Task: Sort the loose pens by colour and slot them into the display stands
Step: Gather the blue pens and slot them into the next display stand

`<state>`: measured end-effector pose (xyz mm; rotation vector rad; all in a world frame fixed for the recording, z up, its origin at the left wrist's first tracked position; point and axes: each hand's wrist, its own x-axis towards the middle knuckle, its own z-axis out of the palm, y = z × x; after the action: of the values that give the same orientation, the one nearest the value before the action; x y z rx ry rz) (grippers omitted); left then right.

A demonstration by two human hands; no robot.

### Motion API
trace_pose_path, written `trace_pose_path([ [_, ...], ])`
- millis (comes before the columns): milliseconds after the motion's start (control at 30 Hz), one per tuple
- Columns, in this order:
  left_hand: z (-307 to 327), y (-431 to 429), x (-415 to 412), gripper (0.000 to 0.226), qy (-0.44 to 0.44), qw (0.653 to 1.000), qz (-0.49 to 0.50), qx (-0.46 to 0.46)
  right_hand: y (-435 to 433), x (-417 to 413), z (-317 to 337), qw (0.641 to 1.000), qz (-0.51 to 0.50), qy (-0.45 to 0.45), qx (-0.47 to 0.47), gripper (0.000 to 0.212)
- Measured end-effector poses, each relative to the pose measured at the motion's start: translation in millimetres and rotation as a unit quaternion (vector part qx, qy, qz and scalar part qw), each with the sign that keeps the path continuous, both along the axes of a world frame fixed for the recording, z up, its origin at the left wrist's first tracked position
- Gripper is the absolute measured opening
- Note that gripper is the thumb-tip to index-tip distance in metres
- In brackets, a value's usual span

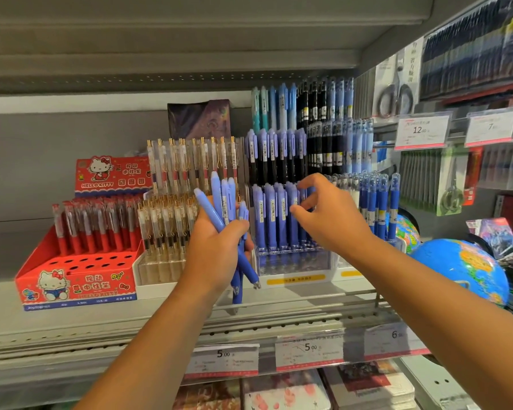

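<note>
Our left hand grips a bunch of loose blue pens, held upright just in front of the shelf. Our right hand is half open, thumb and fingers apart, at the tops of the blue row in the clear stand.

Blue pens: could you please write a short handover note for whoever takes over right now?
Left hand grips a bunch of loose blue pens, tips down.
Right hand is at the front row of the clear stand, fingers curled over the pen tops; I cannot tell if it pinches one.
Done: that row already holds blue pens.
Left: slot the held bunch by colour.
</note>
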<state>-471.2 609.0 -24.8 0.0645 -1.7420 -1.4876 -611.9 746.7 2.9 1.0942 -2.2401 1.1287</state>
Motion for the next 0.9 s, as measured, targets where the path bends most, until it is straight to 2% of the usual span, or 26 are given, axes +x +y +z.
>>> trace_pose_path([
  [100, 1, 3, 1, 0.054, 0.011, 1.0, -0.01, 0.006, 1, 7, 3, 0.996, -0.052, 0.069, 0.009, 0.037],
  [167, 1, 4, 1, 0.049, 0.016, 1.0, -0.013, 0.008, 0, 14, 6, 0.994, -0.052, 0.092, -0.023, 0.031],
  [267, 1, 3, 0, 0.045, 0.022, 0.999, -0.022, 0.01, -4, 28, 17, 0.992, 0.084, -0.02, -0.091, 0.013],
  [367, 0, 2, 0, 0.045, 0.023, 1.0, -0.019, -0.003, -9, 45, 23, 0.966, 0.215, -0.135, -0.054, 0.008],
  [433, 0, 2, 1, 0.045, 0.024, 1.0, -0.011, -0.016, -11, 51, 20, 0.952, 0.261, -0.154, -0.041, 0.007],
  [633, -1, -1, 1, 0.041, 0.02, 0.999, -0.027, 0.013, -14, 50, 16, 0.929, 0.29, -0.223, -0.05, 0.004],
  [900, 1, 3, 3, 0.013, 0.015, 0.998, -0.056, 0.034, -9, 44, 13, 0.918, 0.295, -0.252, -0.081, 0.007],
])
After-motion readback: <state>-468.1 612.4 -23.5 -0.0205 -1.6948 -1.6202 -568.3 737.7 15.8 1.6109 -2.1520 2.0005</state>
